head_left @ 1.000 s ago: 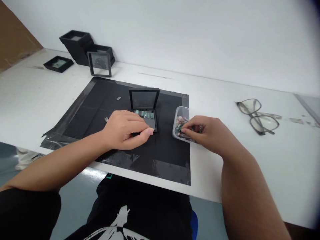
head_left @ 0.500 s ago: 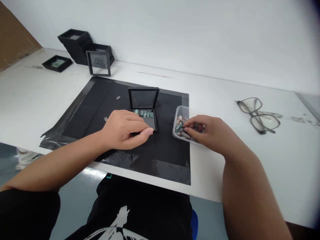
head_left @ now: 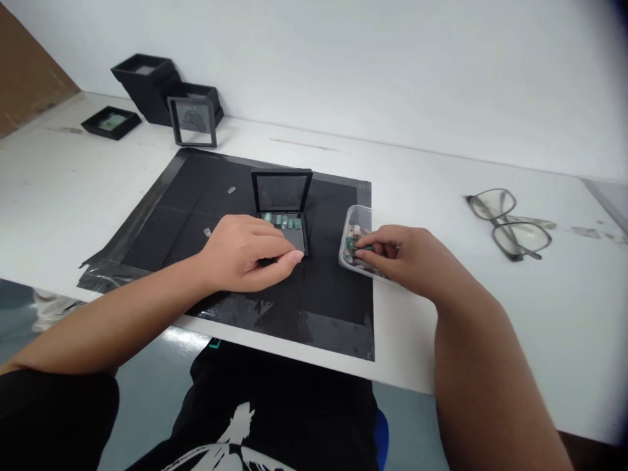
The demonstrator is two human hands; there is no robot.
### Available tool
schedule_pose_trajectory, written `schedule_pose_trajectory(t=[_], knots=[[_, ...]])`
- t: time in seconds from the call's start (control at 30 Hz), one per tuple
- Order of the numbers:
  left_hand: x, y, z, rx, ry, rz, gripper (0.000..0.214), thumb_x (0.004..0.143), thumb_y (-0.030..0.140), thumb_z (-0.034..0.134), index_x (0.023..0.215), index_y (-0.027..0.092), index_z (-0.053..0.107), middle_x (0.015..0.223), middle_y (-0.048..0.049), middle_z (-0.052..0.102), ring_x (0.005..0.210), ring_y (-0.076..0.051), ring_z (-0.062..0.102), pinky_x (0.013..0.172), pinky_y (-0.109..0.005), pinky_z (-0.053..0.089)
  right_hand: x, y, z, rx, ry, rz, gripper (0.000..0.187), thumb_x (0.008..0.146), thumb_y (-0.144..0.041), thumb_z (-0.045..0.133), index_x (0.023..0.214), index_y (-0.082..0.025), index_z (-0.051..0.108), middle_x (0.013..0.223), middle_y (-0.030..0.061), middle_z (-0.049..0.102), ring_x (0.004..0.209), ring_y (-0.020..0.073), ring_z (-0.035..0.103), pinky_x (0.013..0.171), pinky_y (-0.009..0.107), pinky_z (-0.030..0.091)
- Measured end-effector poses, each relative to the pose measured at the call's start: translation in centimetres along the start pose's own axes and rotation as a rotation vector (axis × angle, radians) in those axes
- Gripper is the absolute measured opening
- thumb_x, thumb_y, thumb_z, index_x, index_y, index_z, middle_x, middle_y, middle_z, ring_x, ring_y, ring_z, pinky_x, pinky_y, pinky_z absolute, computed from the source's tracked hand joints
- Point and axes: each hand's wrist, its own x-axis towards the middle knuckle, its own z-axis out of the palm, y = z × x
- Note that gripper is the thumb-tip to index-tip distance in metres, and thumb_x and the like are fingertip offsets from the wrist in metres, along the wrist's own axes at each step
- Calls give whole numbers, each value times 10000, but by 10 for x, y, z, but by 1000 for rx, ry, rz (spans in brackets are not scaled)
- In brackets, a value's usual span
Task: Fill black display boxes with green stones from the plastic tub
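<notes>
My left hand [head_left: 252, 254] rests at the front left of a small black case [head_left: 294, 242], its fingers curled and the thumb pressed to the forefinger. What those fingers hold, if anything, is hidden. The case's framed clear lid [head_left: 282, 191] stands up, and a row of polished green stones [head_left: 284, 223] lies along the back of its grey bed. At the right, my right hand [head_left: 400, 255] reaches into a clear plastic tub [head_left: 345, 258] of mixed small stones [head_left: 354, 231]. Its thumb and forefinger pinch around a green stone, mostly covered by the fingers.
A black mat [head_left: 338, 294] taped to the white table lies under the case. Two small pale stones, one a clear chip [head_left: 231, 190], sit on its left. Black frames [head_left: 193, 123] and boxes [head_left: 147, 85] stand at the back left. Eyeglasses [head_left: 515, 229] lie at the right.
My right hand has shifted slightly left within the tub, and the stones under its fingertips have been stirred. The left hand has stayed by the case.
</notes>
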Motion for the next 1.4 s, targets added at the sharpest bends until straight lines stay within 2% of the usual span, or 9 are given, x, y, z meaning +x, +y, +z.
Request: schedule_pose_trajectory(t=[0.13,0.27,0.47,0.73,0.93,1.07,1.17,1.4], knots=[[0,-1,0,-4,-4,0,249,920,241,577,729,186,728,610,11,712,566,-111,682,582,-215,516,-1,0,-1,-19,26,-37,167,841,-377,639,895,-273,757,658,-8,611,568,137,516,543,293,404],[0,-1,0,-4,1,4,247,917,237,582,724,184,727,606,9,710,556,-112,675,584,-218,519,-4,4,-5,9,74,-12,214,871,-425,620,923,-262,750,624,-6,603,538,137,501,516,291,400],[0,0,-1,3,0,11,244,917,241,578,729,192,726,607,15,713,552,-104,664,572,-209,509,-9,6,-10,133,68,16,246,885,-465,625,941,-259,746,623,-8,608,453,102,426,423,259,350],[0,1,-3,12,6,32,219,907,227,595,728,190,717,604,15,710,552,-112,667,572,-217,507,-9,4,-15,245,60,-6,299,876,-494,627,918,-219,737,656,11,624,448,91,412,417,256,338],[-1,1,-2,19,11,29,216,906,226,595,732,189,718,607,16,710,558,-114,673,578,-221,510,-8,13,-17,132,90,131,209,848,-387,632,918,-237,760,587,6,608,448,122,461,437,280,353],[-1,0,-1,8,0,19,215,904,227,596,732,188,718,610,14,711,568,-117,682,587,-221,517,-5,15,-13,63,3,92,271,816,-462,678,964,-263,788,613,5,607,499,130,481,456,277,349],[-1,0,0,7,-4,15,220,906,227,596,726,188,718,609,10,711,565,-117,681,587,-220,520,-3,16,-9,3,-6,94,290,819,-491,679,977,-274,790,604,-8,586,490,120,455,460,280,328],[0,0,0,-3,-7,3,216,905,217,594,738,184,727,609,12,710,560,-120,679,572,-231,522,-1,15,-5,-48,-37,55,112,837,-350,643,866,-253,691,570,-46,543,514,114,472,510,271,363]])
